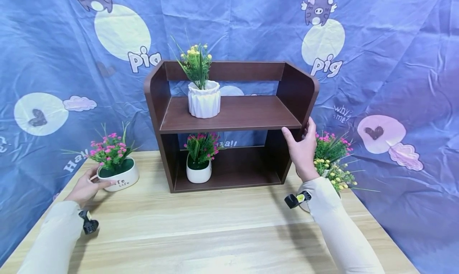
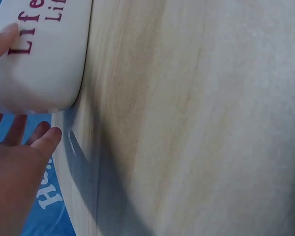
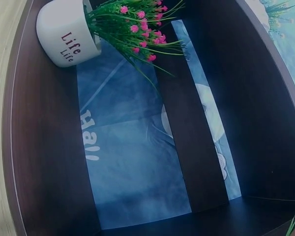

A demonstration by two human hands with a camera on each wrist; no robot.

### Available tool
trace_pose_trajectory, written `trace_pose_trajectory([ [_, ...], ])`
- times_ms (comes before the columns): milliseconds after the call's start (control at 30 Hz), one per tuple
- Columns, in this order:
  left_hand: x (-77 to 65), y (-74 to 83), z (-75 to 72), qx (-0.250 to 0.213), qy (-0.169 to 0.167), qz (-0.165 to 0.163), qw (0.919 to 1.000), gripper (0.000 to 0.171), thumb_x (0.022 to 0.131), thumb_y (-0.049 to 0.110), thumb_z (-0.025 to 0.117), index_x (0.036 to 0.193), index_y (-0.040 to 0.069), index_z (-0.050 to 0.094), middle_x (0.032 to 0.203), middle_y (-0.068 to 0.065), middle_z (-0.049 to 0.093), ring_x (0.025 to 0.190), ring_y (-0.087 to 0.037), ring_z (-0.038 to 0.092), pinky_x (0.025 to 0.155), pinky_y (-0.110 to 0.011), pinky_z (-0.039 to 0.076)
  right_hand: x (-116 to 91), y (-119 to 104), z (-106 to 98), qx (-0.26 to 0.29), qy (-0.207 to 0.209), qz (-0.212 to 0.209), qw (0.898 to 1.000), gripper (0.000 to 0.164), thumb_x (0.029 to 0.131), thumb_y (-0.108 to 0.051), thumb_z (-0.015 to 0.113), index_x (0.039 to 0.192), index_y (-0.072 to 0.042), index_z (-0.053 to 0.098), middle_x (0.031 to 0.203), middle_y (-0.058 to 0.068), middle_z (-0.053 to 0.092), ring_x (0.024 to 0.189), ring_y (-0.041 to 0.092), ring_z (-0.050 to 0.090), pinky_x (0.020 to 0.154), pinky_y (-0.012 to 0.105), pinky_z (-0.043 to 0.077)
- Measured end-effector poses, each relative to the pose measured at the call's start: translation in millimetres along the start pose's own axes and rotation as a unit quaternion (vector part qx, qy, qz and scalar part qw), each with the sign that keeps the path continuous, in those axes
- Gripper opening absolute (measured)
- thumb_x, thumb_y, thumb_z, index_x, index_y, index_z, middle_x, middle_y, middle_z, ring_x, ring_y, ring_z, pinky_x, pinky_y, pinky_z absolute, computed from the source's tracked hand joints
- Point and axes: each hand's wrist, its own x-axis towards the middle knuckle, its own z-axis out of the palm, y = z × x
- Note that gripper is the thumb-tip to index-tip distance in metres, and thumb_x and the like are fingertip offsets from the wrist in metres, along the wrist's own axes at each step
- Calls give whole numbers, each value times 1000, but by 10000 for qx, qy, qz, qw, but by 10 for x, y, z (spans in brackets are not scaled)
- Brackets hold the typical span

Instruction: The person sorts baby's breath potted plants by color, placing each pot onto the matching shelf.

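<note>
My left hand (image 1: 86, 188) grips a white oval flowerpot (image 1: 125, 175) with pink flowers at the table's left. Its thumb lies on the lettered front, and the other fingers go round the end and behind; the left wrist view shows that thumb on the pot (image 2: 49, 69). At the dark brown two-tier shelf (image 1: 247, 114), my right hand (image 1: 303, 156) holds the right side panel, thumb at the inner front, fingers outside. A white ribbed pot (image 1: 204, 100) with yellow flowers stands on the upper tier. On the lower tier sits another white pot (image 1: 199, 174) with pink flowers.
Right of the shelf, pink flowers (image 1: 331, 144) and yellow flowers (image 1: 338, 176) stand on the table, their pots mostly hidden by my right arm. A blue printed cloth (image 1: 229, 26) hangs behind the wooden table (image 1: 172, 234).
</note>
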Motion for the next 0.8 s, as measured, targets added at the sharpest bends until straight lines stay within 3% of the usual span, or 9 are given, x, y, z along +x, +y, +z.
trace_pose_trajectory([
  [67,-15,-4,7,-136,-11,-39,9999,95,89,22,70,150,-6,3,151,-33,15,133,-45,28,104,-21,38,-7,-11,-1,-7,-32,18,10000,73,86,-25,73,147,-17,33,139,5,47,123,18,46,104,35,37],
  [133,-25,-6,15,-167,36,-41,9998,95,88,21,70,149,-9,4,149,-34,16,134,-46,27,107,-26,37,-20,-48,-1,-2,-57,44,10000,73,86,-23,72,147,-15,32,139,7,47,124,19,45,105,37,36],
  [267,-39,-3,27,-155,63,6,9999,96,88,20,69,146,-13,1,148,-37,17,132,-45,29,98,-17,42,-89,-228,-2,12,-86,97,9999,71,88,-17,69,147,-9,31,140,12,45,124,24,45,106,39,36],
  [333,-43,4,30,-184,32,-27,9998,98,89,21,69,148,-11,-1,150,-36,14,135,-45,27,99,-19,42,-111,-294,-1,42,-80,121,9999,69,89,-17,68,146,-8,31,140,14,44,126,25,44,107,38,35],
  [433,-54,17,30,-299,-48,-126,9995,101,89,23,70,150,-6,-5,153,-34,6,136,-52,18,111,-42,31,-120,-326,3,44,-48,124,9999,68,89,-18,67,146,-9,32,141,15,44,126,26,43,108,38,34],
  [567,-85,21,30,-291,-30,-181,9994,102,88,26,71,151,-3,-4,154,-33,2,136,-55,14,108,-62,20,-113,-335,15,33,-13,109,9999,67,89,-18,67,146,-9,33,141,15,45,125,27,44,107,40,34],
  [800,-117,33,41,341,253,-77,9991,100,84,30,75,149,-8,10,149,-36,20,129,-56,31,97,-46,44,-143,-366,-9,37,-92,117,9999,69,88,-16,69,146,-7,32,140,14,45,125,23,45,107,37,35],
])
